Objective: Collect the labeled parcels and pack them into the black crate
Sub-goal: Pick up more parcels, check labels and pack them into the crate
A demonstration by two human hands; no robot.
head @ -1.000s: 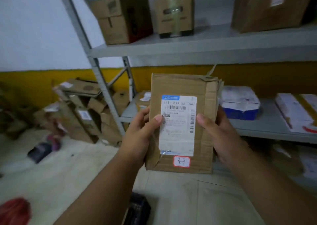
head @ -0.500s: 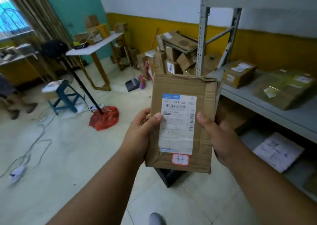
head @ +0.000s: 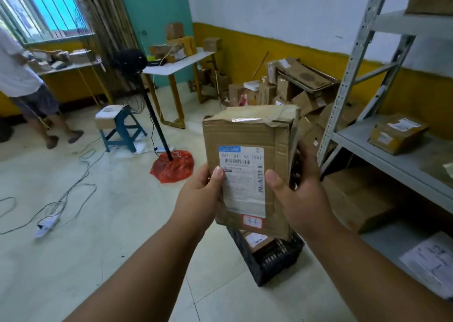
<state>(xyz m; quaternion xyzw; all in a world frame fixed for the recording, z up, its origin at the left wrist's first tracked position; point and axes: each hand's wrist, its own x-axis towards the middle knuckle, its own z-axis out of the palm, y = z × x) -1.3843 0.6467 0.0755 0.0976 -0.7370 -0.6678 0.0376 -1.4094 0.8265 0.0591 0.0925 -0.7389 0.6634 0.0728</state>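
Note:
A brown cardboard parcel [head: 250, 135] with a white shipping label and a small red-edged sticker is held upright in front of me. My left hand [head: 198, 199] grips its left edge, thumb on the label. My right hand [head: 299, 194] grips its right edge, thumb on the front. Directly below the parcel on the floor stands the black crate [head: 277, 260], partly hidden by the parcel; another labeled parcel [head: 257, 240] lies inside it.
A grey metal shelf rack [head: 382, 147] with parcels runs along the right. A heap of cardboard boxes [head: 289, 86] sits at the yellow wall. A fan stand on a red bag [head: 171, 166], a blue stool [head: 122, 130], floor cables and a standing person [head: 27, 81] are left.
My view has swung left from the shelf toward the room and then downward. The parcel stays in both hands and now hangs over the black crate, which shows more fully.

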